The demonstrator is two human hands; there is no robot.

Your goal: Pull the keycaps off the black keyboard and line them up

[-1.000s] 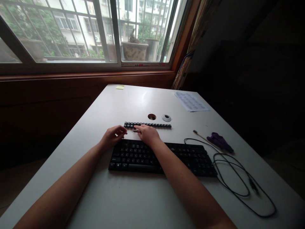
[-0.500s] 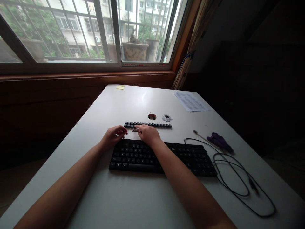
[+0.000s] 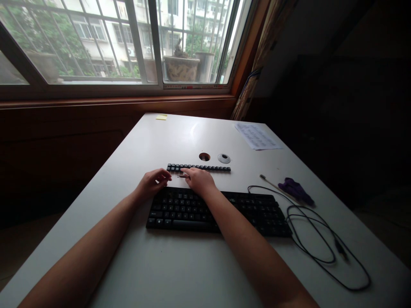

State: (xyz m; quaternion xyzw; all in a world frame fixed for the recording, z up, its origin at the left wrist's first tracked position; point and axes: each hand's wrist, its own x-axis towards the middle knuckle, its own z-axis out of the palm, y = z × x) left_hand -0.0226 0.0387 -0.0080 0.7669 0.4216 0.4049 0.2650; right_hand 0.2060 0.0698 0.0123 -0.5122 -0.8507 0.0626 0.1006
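A black keyboard lies flat on the white desk. Beyond it stand two rows of loose black keycaps. My left hand is just past the keyboard's upper left edge, thumb and fingers curled to a pinch; whatever is between the tips is too small to make out. Over the gap between keyboard and keycaps, my right hand grips thin tweezers, tips pointing left at my left hand. Its index finger stretches to the near keycap row. My right forearm covers part of the keyboard.
Right of the keyboard lie its looped cable, a thin brush and a purple cloth. Farther back are a cable hole, its round cover, printed papers and a yellow sticky note.
Both hands keep nearly the same place and hold. The whole view shifts very slightly; nothing on the desk has visibly moved.
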